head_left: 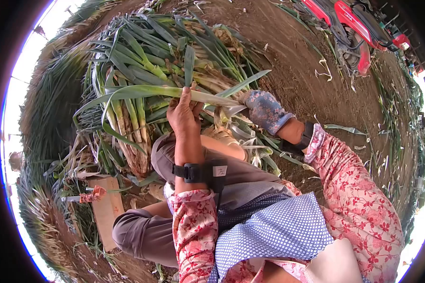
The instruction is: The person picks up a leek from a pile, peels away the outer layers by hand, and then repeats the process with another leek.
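Observation:
A long green onion stalk (148, 91) lies crosswise in front of me, its green leaves to the left and its white part to the right. My left hand (186, 113) is bare and grips the stalk near its middle, the thumb along it. At the white root end, my right hand (265, 111), in a blue flowered glove, is closed round the stalk. Peeled leaf pieces (252, 141) hang and lie just below the white part. Behind both hands is a large heap of green onions (146, 52).
A wooden board (106, 207) with a wrapped tool (93, 194) on it is at the lower left. More onions (52, 104) line the far left. A red machine (359, 23) stands at the upper right on brown soil (293, 61) strewn with leaf scraps.

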{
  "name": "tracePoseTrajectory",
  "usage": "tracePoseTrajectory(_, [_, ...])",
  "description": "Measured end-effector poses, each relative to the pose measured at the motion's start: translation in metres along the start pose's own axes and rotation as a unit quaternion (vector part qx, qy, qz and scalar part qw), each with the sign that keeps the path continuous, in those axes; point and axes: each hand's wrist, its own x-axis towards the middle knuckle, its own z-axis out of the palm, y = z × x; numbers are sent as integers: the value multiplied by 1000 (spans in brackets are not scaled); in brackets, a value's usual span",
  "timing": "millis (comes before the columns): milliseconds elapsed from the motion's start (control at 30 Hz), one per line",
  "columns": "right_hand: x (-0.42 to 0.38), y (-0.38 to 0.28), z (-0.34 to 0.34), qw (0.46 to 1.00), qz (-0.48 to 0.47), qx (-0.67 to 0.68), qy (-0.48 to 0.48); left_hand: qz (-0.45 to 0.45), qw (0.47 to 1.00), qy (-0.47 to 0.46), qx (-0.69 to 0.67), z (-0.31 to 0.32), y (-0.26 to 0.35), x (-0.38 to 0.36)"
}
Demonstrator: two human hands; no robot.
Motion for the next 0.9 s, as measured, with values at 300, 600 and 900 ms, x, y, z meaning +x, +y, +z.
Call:
tracePoseTrajectory(300, [-17, -16, -20, 939, -312, -44, -138, 40, 996, 66, 37, -9, -1, 14])
tracePoseTrajectory(600, [-92, -25, -42, 934, 3, -70, -350, 99, 983, 151, -21, -2, 2, 14])
tracePoseTrajectory(900, [-311, 125, -77, 684, 366, -207, -596, 134, 966, 201, -95, -16, 35, 18])
